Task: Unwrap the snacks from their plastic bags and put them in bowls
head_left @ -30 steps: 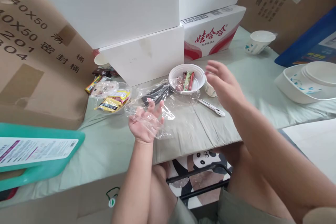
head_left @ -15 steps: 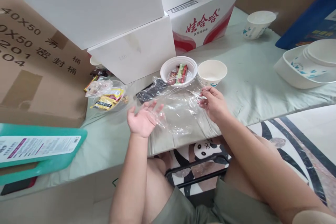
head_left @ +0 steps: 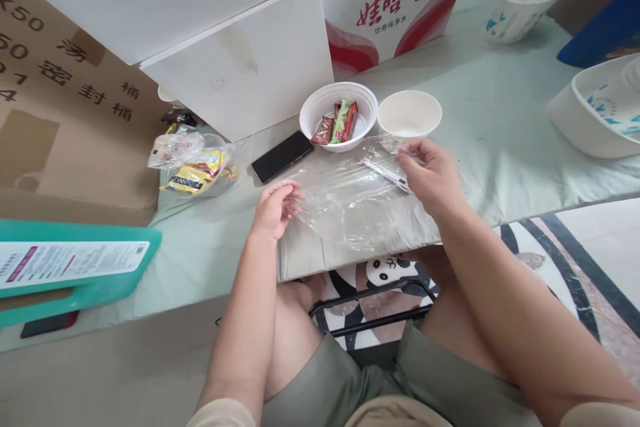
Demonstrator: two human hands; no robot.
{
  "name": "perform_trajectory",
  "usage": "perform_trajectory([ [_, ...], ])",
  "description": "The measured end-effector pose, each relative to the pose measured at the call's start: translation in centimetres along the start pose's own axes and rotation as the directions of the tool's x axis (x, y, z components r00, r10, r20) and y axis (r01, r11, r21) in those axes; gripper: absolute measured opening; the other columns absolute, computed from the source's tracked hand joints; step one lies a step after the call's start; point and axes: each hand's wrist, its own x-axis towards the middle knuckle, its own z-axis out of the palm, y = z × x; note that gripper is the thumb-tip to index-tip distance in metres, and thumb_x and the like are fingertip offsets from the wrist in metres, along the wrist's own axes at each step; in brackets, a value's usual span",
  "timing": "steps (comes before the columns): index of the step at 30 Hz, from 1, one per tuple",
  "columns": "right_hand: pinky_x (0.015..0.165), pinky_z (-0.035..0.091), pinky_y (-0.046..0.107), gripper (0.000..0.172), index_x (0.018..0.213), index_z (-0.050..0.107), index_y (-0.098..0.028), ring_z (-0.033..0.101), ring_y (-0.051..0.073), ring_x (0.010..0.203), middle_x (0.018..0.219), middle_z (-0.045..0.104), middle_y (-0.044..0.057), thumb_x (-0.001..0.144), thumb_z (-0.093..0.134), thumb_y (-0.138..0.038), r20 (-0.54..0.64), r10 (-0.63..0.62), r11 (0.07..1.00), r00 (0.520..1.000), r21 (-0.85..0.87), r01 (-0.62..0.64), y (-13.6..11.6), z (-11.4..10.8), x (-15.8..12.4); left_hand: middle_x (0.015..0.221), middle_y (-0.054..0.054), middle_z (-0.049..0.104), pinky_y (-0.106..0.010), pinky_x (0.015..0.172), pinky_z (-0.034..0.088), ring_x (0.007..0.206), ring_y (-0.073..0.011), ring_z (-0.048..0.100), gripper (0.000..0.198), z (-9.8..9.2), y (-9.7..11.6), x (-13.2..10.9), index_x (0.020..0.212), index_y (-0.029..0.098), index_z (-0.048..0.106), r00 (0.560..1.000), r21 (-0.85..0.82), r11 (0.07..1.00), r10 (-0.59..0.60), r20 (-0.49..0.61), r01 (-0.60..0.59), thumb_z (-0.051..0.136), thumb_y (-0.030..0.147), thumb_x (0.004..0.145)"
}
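A thin, crinkled sheet of clear plastic film (head_left: 345, 213) is spread low over the front of the table between my hands. My left hand (head_left: 275, 208) is closed with its fingertips on the film's left edge. On the other side, my right hand (head_left: 433, 173) pinches the film's right edge, just in front of a white paper bowl (head_left: 410, 113). Under the film lies a slim white tool (head_left: 387, 175) resembling a utility knife. Behind it stands a white plastic bowl (head_left: 339, 90) holding several wrapped snack bars (head_left: 340, 122). A black phone (head_left: 283, 156) rests beyond my left hand.
White boxes (head_left: 240, 60) stand along the back. At left are a clear bag of snack packets (head_left: 195, 173), a brown carton (head_left: 85, 140) and a green jug (head_left: 75, 273). Toward the right stand a patterned paper bucket (head_left: 525, 7) and a white basin (head_left: 580, 113).
My left hand has gone from spread fingers to closed on the film. The film now lies flatter and wider, leaving the phone and the slim white tool easier to see. The camera view shifted slightly.
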Motion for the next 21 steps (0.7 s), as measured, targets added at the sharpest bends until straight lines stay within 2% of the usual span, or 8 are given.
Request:
perform_trajectory([
  [5, 0.050, 0.034, 0.027, 0.009, 0.084, 0.063, -0.021, 0.042, 0.010, 0.054, 0.075, 0.058, 0.000, 0.080, 0.064, -0.029, -0.048, 0.048, 0.998, 0.998, 0.036, -0.046, -0.5, -0.2, 0.0, 0.071, 0.000, 0.067, -0.018, 0.043, 0.037, 0.049, -0.0091, 0.058, 0.025, -0.5, -0.5, 1.0, 0.090, 0.021, 0.060, 0.978, 0.019, 0.989, 0.150, -0.143, -0.149, 0.060, 0.027, 0.065],
  [8, 0.051, 0.035, 0.028, 0.009, 0.084, 0.062, -0.022, 0.043, 0.011, 0.055, 0.079, 0.060, 0.001, 0.081, 0.064, -0.029, -0.019, 0.028, 1.000, 0.999, -0.001, -0.028, -0.4, 0.1, -0.1, 0.103, -0.007, 0.072, -0.028, 0.068, 0.056, 0.087, -0.0177, 0.071, 0.031, -0.4, -1.3, 0.3, 0.104, 0.023, 0.060, 0.799, 0.262, 0.815, 0.570, -0.193, -0.517, 0.060, 0.032, 0.075],
  [10, 0.053, 0.036, 0.028, 0.009, 0.084, 0.062, -0.022, 0.045, 0.012, 0.058, 0.080, 0.060, 0.001, 0.081, 0.065, -0.029, -0.003, 0.011, 0.999, 1.000, -0.037, -0.011, -0.2, 0.4, -0.2, 0.120, -0.010, 0.070, -0.040, 0.095, 0.056, 0.114, -0.0245, 0.066, 0.034, 0.2, -1.9, -1.0, 0.110, 0.023, 0.063, 0.622, 0.426, 0.527, 0.775, 0.114, -0.735, 0.063, 0.035, 0.079],
  [12, 0.055, 0.037, 0.029, 0.008, 0.083, 0.062, -0.022, 0.048, 0.013, 0.060, 0.078, 0.059, 0.001, 0.080, 0.064, -0.029, 0.015, 0.001, 0.997, 1.000, -0.080, 0.000, 0.0, 0.6, -0.3, 0.131, -0.010, 0.067, -0.047, 0.109, 0.049, 0.127, -0.0280, 0.060, 0.040, 1.1, -2.3, -2.5, 0.119, 0.024, 0.063, 0.538, 0.450, 0.328, 0.684, 0.494, -0.831, 0.067, 0.036, 0.081],
  [14, 0.057, 0.038, 0.029, 0.007, 0.083, 0.062, -0.022, 0.049, 0.014, 0.061, 0.077, 0.059, 0.001, 0.080, 0.063, -0.028, 0.022, -0.012, 0.992, 1.000, -0.128, 0.014, 0.1, 0.7, -0.4, 0.135, -0.009, 0.066, -0.044, 0.106, 0.052, 0.122, -0.0253, 0.064, 0.044, 1.8, -2.6, -3.7, 0.127, 0.025, 0.061, 0.558, 0.472, 0.302, 0.515, 0.651, -0.828, 0.067, 0.030, 0.083],
  [16, 0.057, 0.038, 0.029, 0.006, 0.084, 0.062, -0.022, 0.049, 0.013, 0.060, 0.078, 0.060, 0.001, 0.080, 0.063, -0.026, 0.028, -0.016, 0.985, 0.999, -0.170, 0.021, 0.1, 0.8, -0.5, 0.120, -0.006, 0.072, -0.034, 0.091, 0.057, 0.099, -0.0186, 0.071, 0.042, 2.0, -2.7, -4.2, 0.126, 0.025, 0.061, 0.635, 0.517, 0.369, 0.420, 0.649, -0.772, 0.064, 0.022, 0.085],
  [18, 0.058, 0.038, 0.030, 0.007, 0.085, 0.062, -0.021, 0.047, 0.012, 0.058, 0.082, 0.063, 0.002, 0.079, 0.062, -0.025, 0.032, 0.001, 0.979, 0.999, -0.204, 0.006, 0.0, 0.8, -0.5, 0.096, -0.002, 0.075, -0.029, 0.080, 0.057, 0.079, -0.0143, 0.069, 0.028, 1.6, -2.6, -4.2, 0.114, 0.024, 0.066, 0.688, 0.534, 0.435, 0.413, 0.597, -0.725, 0.062, 0.021, 0.086],
  [21, 0.061, 0.040, 0.031, 0.007, 0.084, 0.063, -0.020, 0.047, 0.012, 0.057, 0.086, 0.066, 0.003, 0.077, 0.062, -0.023, 0.026, 0.026, 0.968, 0.999, -0.251, -0.018, 0.2, 0.7, -0.2, 0.087, -0.003, 0.075, -0.031, 0.082, 0.055, 0.082, -0.0162, 0.069, 0.007, 0.4, -2.3, -3.9, 0.091, 0.022, 0.069, 0.698, 0.492, 0.494, 0.498, 0.515, -0.716, 0.065, 0.026, 0.087],
])
